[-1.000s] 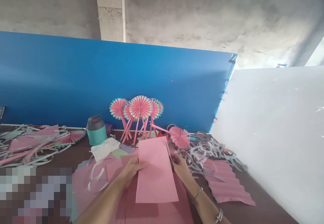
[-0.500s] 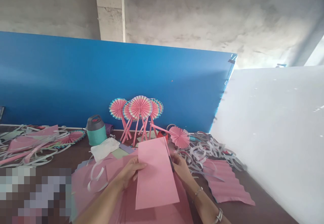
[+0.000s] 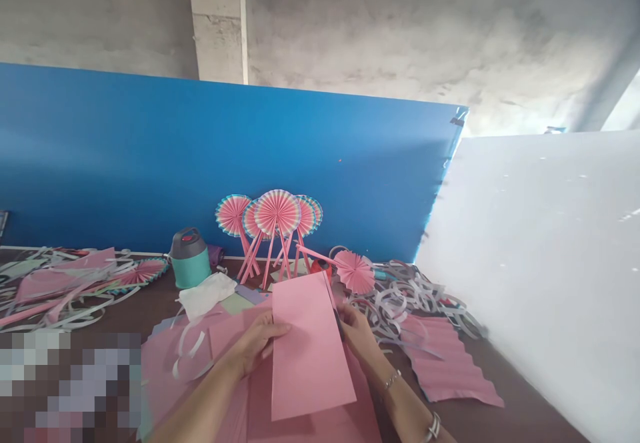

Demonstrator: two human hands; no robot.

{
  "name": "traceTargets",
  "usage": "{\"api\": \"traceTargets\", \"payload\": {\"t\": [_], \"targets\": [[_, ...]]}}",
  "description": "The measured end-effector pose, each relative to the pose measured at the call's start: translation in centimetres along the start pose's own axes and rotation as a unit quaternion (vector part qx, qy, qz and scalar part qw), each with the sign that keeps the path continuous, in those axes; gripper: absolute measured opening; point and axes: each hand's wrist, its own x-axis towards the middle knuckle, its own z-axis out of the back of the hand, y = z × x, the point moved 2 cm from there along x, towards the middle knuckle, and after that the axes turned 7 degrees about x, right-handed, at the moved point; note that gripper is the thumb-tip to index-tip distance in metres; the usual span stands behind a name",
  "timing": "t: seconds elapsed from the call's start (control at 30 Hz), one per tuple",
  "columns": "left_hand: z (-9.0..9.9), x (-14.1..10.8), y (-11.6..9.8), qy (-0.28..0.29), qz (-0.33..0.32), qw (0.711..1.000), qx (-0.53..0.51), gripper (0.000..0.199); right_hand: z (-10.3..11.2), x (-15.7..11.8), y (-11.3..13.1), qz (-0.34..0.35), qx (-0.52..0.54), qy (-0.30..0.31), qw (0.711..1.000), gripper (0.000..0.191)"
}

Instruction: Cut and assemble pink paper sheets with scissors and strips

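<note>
A folded sheet of pink paper (image 3: 310,356) is held up over the table in front of me. My left hand (image 3: 260,339) pinches its left edge, thumb on the front and fingers behind. At the right edge, my right hand (image 3: 356,329) is closed round dark-handled scissors (image 3: 340,323), mostly hidden by the hand and paper. A narrow pink strip stands partly apart from the sheet along the upper right edge. Beneath lie more pink sheets (image 3: 320,429).
Round pleated paper fans (image 3: 277,213) on crossed pink sticks lean against the blue partition (image 3: 150,156). A teal jar (image 3: 191,266) stands left of them. White paper strips (image 3: 400,303) and a wavy pink sheet (image 3: 453,359) lie to the right. More scraps (image 3: 65,283) are heaped at the left.
The lower end of the pink paper has shifted slightly down and to the right. Both hands stay almost where they were.
</note>
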Motion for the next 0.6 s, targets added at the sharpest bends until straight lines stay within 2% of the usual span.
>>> {"api": "traceTargets", "payload": {"t": [0.2,0.37,0.5,0.6], "targets": [[0.0,-0.1,0.1,-0.010,0.017,1.000,-0.006,0.024,0.0,0.0,0.1,0.006,0.003,0.004,1.000,0.033],[-0.3,-0.3,-0.5,-0.024,0.002,1.000,0.006,0.019,0.3,0.5,-0.9,0.002,0.013,0.005,1.000,0.038],[0.1,-0.2,-0.7,-0.063,-0.020,0.998,0.004,0.026,0.4,0.7,-1.3,-0.031,0.007,-0.014,0.999,0.039],[1.0,0.3,-0.5,-0.117,-0.049,0.992,-0.014,0.031,0.1,0.4,-0.7,-0.013,-0.038,-0.006,0.999,0.028]]}}
